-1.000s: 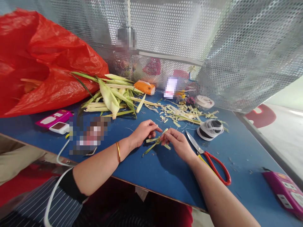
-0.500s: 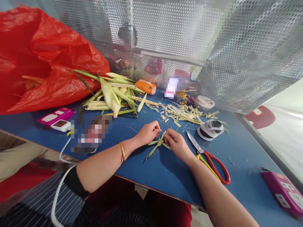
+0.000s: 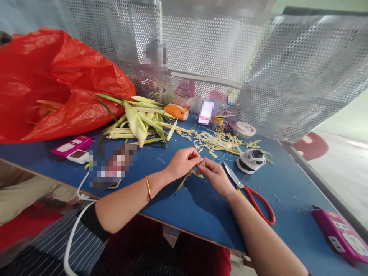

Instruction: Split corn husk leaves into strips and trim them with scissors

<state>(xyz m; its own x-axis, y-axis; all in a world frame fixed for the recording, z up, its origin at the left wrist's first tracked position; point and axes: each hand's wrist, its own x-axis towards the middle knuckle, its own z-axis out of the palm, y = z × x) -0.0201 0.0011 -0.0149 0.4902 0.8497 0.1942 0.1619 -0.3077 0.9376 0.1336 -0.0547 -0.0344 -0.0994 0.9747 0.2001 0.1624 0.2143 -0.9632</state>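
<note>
My left hand (image 3: 185,163) is closed in a pinch, its fingertips meeting those of my right hand (image 3: 214,172), which is pinched as well. Beneath them is a small knotted piece of green husk strips (image 3: 183,183). Its centre is covered by my fingers, and only loose strip ends show below. The bit gripped between the fingertips is mostly hidden. Right of my right hand lie scissors (image 3: 260,201) with red and yellow handles, blades partly apart. A wound spool of black and white thread (image 3: 251,161) sits just behind them.
A pile of pale green husks (image 3: 138,126) spills from a red plastic bag (image 3: 94,84) at the left. Husk scraps (image 3: 218,142) lie at the back, near a roll of white tape (image 3: 245,129). Purple cases (image 3: 73,147) rest left and right on the blue table (image 3: 184,214).
My hands have come together; the fingertips, apart beside the knotted piece before, now meet over it and cover its centre. The whole view has shifted slightly.
</note>
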